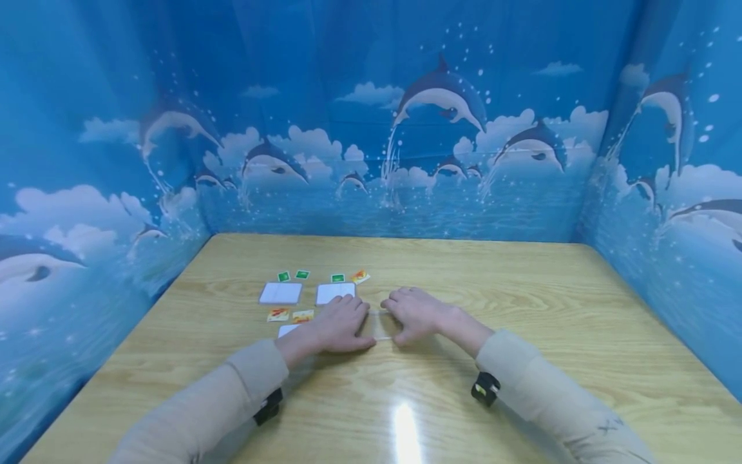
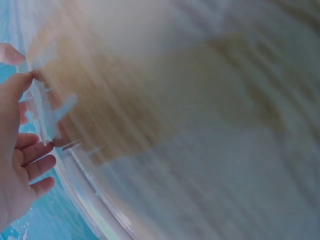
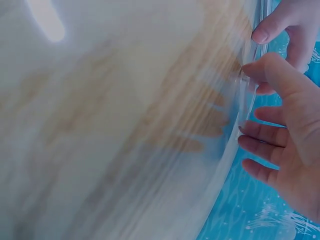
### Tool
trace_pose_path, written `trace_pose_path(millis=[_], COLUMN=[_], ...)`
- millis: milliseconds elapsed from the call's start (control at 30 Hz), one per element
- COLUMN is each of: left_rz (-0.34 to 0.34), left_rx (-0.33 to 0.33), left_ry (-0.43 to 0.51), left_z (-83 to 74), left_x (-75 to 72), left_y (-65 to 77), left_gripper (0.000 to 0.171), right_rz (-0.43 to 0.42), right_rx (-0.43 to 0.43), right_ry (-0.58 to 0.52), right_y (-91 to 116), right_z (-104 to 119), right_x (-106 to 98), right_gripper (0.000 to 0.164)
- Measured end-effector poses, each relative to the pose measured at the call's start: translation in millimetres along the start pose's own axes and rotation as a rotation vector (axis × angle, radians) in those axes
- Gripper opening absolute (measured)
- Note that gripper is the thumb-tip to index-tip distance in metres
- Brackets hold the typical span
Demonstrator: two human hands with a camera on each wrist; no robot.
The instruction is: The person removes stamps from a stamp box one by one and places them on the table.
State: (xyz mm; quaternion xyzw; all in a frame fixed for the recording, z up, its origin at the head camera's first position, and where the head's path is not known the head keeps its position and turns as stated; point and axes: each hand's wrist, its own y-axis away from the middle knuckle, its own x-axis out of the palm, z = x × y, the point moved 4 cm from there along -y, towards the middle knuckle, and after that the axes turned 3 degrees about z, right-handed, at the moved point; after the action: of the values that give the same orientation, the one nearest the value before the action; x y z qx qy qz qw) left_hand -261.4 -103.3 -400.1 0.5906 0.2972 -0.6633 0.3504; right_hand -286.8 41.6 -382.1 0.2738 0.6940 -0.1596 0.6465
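Between the two hands, a flat clear plastic piece (image 1: 380, 338) with pale edges lies low at the table. My left hand (image 1: 342, 324) holds its left side, thumb at the near edge and fingers toward the far edge. The right hand (image 1: 418, 314) holds the right side in the same manner. Up close in the left wrist view, the clear plastic piece (image 2: 36, 107) shows between thumb and fingers; in the right wrist view the other end of the plastic piece (image 3: 244, 97) sits between thumb and fingertips. The hands' thumbs are near each other.
A white rectangular piece (image 1: 281, 293) and a second white piece (image 1: 330, 291) lie at the left, with a third white piece (image 1: 286, 330) partly under the left forearm. Around them are small green cards (image 1: 303, 274) and orange-yellow cards (image 1: 278, 314). Dolphin-print curtains (image 1: 371, 206) border the wooden table (image 1: 522, 290).
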Motion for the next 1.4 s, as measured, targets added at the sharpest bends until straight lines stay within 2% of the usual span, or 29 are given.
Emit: trace_pose_path(millis=[300, 533, 733, 933, 1067, 1400], left_rz=[-0.117, -0.181, -0.194, -0.231, -0.256, -0.235], left_rx=[-0.018, -0.001, -0.033, -0.049, -0.033, -0.002], left_ry=[-0.056, -0.093, -0.084, -0.123, -0.123, -0.088], left_z=[6.3, 12.0, 20.3, 28.2, 33.8, 48.6], left_x=[-10.6, -14.8, -16.5, -20.7, -20.6, -19.3], left_y=[2.8, 11.3, 23.8, 39.8, 48.8, 66.6], left_gripper=[0.060, 0.062, 0.069, 0.068, 0.067, 0.067], right_rz=[-0.135, -0.171, -0.201, -0.228, -0.236, -0.216], right_rx=[-0.005, 0.101, 0.148, 0.127, 0.102, 0.086], right_ry=[0.081, 0.085, 0.082, 0.130, 0.159, 0.149], right_y=[0, -5, -13, -21, -27, -42], right_z=[5, 13, 24, 35, 42, 59], right_x=[-7, -13, -16, -20, -22, -24], right_gripper=[0.069, 0.064, 0.064, 0.064, 0.059, 0.058])
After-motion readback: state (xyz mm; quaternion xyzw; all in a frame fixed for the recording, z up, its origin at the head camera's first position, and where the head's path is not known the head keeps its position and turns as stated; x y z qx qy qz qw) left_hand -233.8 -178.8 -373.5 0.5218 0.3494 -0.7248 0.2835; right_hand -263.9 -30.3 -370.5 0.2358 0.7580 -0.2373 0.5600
